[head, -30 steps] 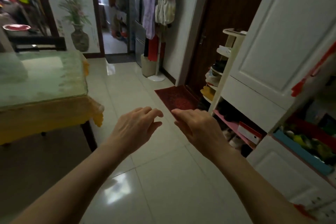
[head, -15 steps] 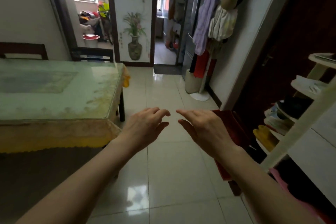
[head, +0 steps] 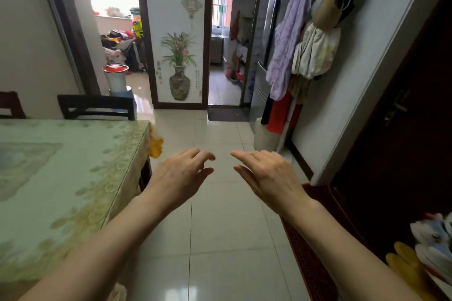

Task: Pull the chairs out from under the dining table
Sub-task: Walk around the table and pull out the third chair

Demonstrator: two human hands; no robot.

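Observation:
The dining table (head: 73, 178), under a pale green patterned cloth with a glass top, fills the left side. Behind its far edge shows the dark backrest of a chair (head: 95, 106), pushed in against the table. Part of a second chair back (head: 11, 104) shows at the far left edge. My left hand (head: 181, 176) hovers over the tiled floor just right of the table's corner, fingers loosely apart, holding nothing. My right hand (head: 266, 176) is level with it, also open and apart from everything.
A coat stand (head: 300, 61) hung with clothes and bags stands at the right wall, a white bin (head: 265, 139) at its foot. A dark red mat (head: 310, 239) lies before a dark door. Shoes (head: 428, 249) sit lower right. Two doorways open ahead; a red-lidded container (head: 116, 78) stands near the left one.
The view has swung left and moved forward: the table has grown nearer, the white cabinet and shoe rack have slid out on the right. Both hands stay held out, open.

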